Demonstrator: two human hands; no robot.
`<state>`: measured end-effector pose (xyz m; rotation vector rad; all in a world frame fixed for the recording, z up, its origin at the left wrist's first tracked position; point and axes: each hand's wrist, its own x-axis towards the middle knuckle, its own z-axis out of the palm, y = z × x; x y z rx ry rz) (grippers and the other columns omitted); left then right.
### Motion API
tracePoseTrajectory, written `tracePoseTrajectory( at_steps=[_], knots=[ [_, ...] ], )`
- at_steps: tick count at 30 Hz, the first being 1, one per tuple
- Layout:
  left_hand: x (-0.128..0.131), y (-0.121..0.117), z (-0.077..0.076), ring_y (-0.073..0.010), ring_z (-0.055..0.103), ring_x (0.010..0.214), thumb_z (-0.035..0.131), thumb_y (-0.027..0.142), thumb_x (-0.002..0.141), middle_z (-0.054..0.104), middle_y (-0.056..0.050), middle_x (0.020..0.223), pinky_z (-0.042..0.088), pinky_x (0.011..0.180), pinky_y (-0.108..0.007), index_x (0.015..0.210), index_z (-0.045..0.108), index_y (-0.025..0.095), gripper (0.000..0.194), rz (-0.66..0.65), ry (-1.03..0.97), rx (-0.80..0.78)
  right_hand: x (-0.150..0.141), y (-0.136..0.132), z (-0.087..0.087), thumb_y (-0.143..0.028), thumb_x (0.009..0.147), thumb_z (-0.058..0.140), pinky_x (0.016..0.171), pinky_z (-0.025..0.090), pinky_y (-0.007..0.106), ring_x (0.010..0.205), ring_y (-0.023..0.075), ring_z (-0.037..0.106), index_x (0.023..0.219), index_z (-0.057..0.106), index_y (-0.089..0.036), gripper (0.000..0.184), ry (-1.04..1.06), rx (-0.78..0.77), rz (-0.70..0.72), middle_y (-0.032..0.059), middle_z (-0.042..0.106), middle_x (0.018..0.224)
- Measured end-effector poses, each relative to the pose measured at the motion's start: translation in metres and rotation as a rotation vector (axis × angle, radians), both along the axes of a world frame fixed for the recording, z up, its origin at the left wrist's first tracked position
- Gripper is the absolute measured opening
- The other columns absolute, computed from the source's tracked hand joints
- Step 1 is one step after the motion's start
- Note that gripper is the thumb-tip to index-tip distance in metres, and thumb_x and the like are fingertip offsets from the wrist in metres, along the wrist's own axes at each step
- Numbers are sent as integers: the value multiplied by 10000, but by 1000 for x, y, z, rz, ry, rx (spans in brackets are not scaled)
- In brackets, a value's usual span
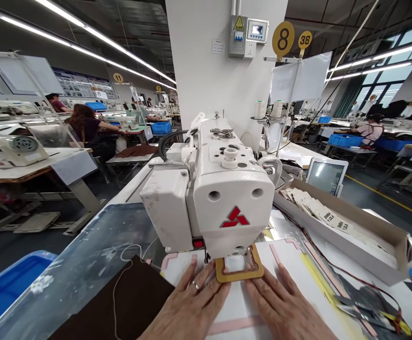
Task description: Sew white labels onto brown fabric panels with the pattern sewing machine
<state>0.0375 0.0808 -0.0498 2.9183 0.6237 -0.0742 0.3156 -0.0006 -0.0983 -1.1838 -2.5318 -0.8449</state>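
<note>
My left hand [194, 301] lies flat with its fingers stretched out on a white sheet [237, 302] edged with pink tape. Also flat and open, my right hand [282, 302] rests on the same sheet. Between the fingertips of both hands is a tan rectangular frame [240, 276] with rounded corners, below the head of a white sewing machine [234, 193]. Fingertips of each hand touch or nearly touch its near corners. Dark brown fabric [124, 302] is beside my left hand, with a loose white thread [114, 297] across it. The needle area is partly hidden.
A long cardboard box [368, 245] of printed labels [319, 208] stands at right, near a small screen [328, 174]. Metal thread snips [361, 311] lie at lower right. A blue bin [14, 283] is at lower left. Other people sit at machines farther back.
</note>
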Motion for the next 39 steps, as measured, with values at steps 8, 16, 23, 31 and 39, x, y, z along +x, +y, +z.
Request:
tracePoseTrajectory(
  at_steps=[8,16,23,31,39],
  knots=[
    [-7,4,-17,-349,288,1544,514,306,1080,208,-87,1680,249,1236,-648,1643,-145,295,867,-60,-100,95,10,11,8,-411,1059,425,1081,509,522,1357,351,568,1589,380,-109,612,42,-185,33,105,488,1549],
    [-1,5,-15,-401,282,1528,525,653,1016,192,-123,1661,244,1214,-680,1553,-305,276,1058,-81,-85,33,8,6,2,-464,1074,444,1161,424,524,1321,347,594,1477,548,-107,548,58,-77,2,107,568,1502],
    [0,3,-15,-334,351,1516,429,573,1085,240,-76,1657,282,1254,-558,1593,-225,289,876,-58,-111,108,-5,1,6,-291,1112,356,1295,167,471,1274,222,618,1358,659,-173,408,14,97,16,18,651,1433],
    [-3,6,-16,-339,415,1472,430,501,1103,305,-103,1618,292,1249,-534,1574,-286,203,907,-120,-122,188,-5,4,10,-282,1114,367,1292,7,557,1182,232,678,1224,719,-167,386,47,70,25,51,740,1280],
    [0,8,-12,-334,331,1506,371,400,1131,223,-66,1643,280,1232,-585,1555,-315,267,817,-106,-80,93,-9,5,9,-222,1101,303,1243,299,516,1175,247,686,1206,714,-172,428,2,136,-11,77,735,1288]
  ],
)
